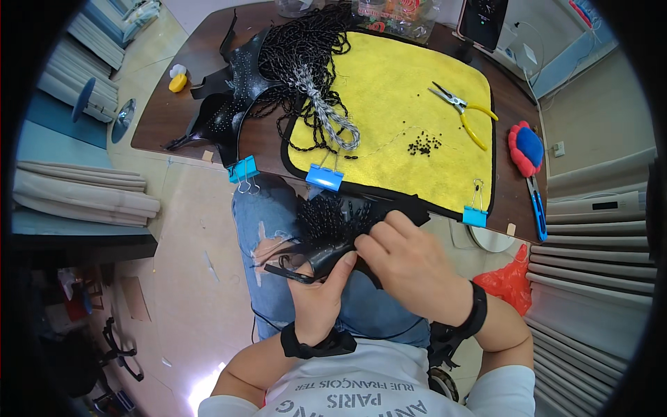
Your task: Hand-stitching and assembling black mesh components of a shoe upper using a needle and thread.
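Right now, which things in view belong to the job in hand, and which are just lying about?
Likely the job's:
held black piece
loose black beads
pliers
yellow mat

Likely just about:
red bag
phone

Elbows (pixel 522 347) bent, the left grip (pixel 317 299) clasps, thumb (pixel 341 270) extended, while the right grip (pixel 415 263) curls just beside it.

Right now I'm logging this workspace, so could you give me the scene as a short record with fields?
Left hand: holds a black tufted piece from its near left side
Right hand: curled at the piece's right side; grip hidden
Mat: yellow, black-edged, on a brown table
On the mat: small black beads, yellow-handled pliers
Mat clips: blue clip front left, turquoise clip front right
Right of mat: red-and-blue cushion
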Available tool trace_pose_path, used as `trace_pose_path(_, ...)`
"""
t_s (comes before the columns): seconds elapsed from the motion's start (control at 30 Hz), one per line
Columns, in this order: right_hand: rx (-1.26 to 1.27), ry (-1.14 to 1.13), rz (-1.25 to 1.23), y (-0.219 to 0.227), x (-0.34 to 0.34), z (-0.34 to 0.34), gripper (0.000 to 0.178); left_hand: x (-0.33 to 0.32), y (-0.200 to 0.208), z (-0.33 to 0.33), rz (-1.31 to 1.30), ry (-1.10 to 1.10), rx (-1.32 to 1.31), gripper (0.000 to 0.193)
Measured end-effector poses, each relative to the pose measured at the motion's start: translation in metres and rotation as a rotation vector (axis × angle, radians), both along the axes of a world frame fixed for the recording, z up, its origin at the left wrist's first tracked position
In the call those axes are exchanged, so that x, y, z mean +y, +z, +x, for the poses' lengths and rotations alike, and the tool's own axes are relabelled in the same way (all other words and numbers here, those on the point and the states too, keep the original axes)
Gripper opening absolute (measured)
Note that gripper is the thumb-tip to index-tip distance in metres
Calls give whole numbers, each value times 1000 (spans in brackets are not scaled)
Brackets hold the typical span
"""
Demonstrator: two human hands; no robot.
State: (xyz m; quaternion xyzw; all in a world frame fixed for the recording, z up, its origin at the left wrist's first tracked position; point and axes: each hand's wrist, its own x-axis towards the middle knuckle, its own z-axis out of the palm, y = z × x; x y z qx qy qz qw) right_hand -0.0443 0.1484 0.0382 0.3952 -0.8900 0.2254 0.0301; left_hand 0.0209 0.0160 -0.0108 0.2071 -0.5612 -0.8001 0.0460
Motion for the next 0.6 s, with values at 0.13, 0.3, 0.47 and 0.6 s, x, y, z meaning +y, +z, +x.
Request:
trace_pose_path(0.13, -30, -60, -35, 2, 11, 1, 25, -3, 4, 0, -24, -42, -70, 13)
trace_pose_path(0.3, 44, -36, -68, 6, 4, 3, 26, -2, 4, 1, -22, -36, -41, 13)
trace_pose_path(0.47, 49, -25, -103, -2, 0, 2, 26, 1, 7, -2, -13, -38, -11, 13)
trace_pose_path(0.6, 49, -67, -150, 13, 4, 5, 28, -4, 21, -5, 113, -46, -140, 4)
